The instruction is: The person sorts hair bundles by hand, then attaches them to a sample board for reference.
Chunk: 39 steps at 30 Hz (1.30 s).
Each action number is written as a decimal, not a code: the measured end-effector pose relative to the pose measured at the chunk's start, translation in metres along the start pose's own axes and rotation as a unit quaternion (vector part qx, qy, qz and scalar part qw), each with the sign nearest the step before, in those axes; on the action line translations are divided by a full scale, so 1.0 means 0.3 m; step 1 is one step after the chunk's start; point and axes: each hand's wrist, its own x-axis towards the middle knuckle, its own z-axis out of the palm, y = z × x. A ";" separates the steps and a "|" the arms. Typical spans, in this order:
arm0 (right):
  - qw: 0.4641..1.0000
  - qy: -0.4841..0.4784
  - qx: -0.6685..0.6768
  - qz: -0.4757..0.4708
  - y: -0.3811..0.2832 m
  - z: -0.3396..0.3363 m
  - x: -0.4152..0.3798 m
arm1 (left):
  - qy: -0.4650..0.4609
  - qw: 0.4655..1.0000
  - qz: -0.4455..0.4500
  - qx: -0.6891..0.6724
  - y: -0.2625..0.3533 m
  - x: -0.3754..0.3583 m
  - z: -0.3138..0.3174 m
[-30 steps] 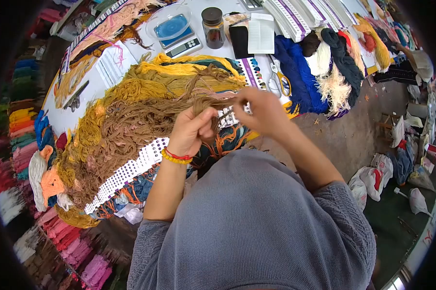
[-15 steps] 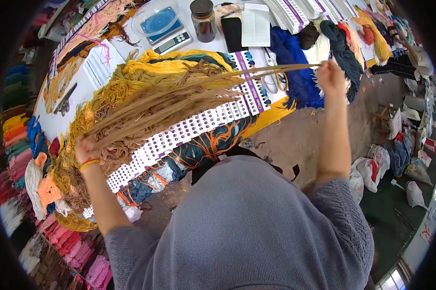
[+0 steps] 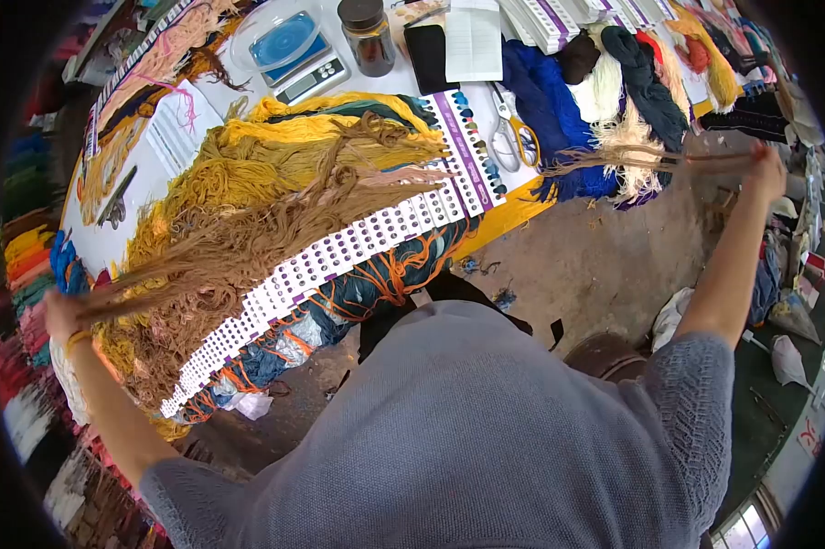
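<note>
My left hand (image 3: 62,316), with a band at the wrist, is closed on the end of a long hank of brown yarn (image 3: 202,254) at the far left. That hank trails across the table over a pile of brown and mustard yarn. Out to the right, past the table's edge, my right hand (image 3: 767,172) is closed on a separate bundle of brown yarn (image 3: 705,162). Its loose tail reaches back over the cream and blue hanks. Under the left hank lie white cards with rows of holes (image 3: 412,217), holding yarn ends.
A scale with a clear plastic bowl (image 3: 280,38), a dark-lidded jar (image 3: 367,41), a black phone (image 3: 425,59) and a notebook (image 3: 474,41) lie at the back. Yellow-handled scissors (image 3: 515,137) are near blue yarn (image 3: 559,101). Plastic bags lie on the floor at right.
My hands have moved far apart, left outward and right outward. The brown yarn that stretched between them is now parted into two bundles, one in each hand.
</note>
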 end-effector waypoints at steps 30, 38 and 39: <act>0.708 -0.640 -0.230 -0.189 0.151 0.521 -1.391 | -0.509 0.850 -0.126 -0.058 -0.218 -1.676 1.491; 0.750 -0.623 -0.181 -0.130 0.179 0.535 -1.403 | -0.541 0.828 -0.103 -0.106 -0.253 -1.670 1.491; 0.782 -0.603 -0.128 -0.095 0.193 0.538 -1.408 | -0.536 0.833 -0.104 -0.090 -0.249 -1.670 1.489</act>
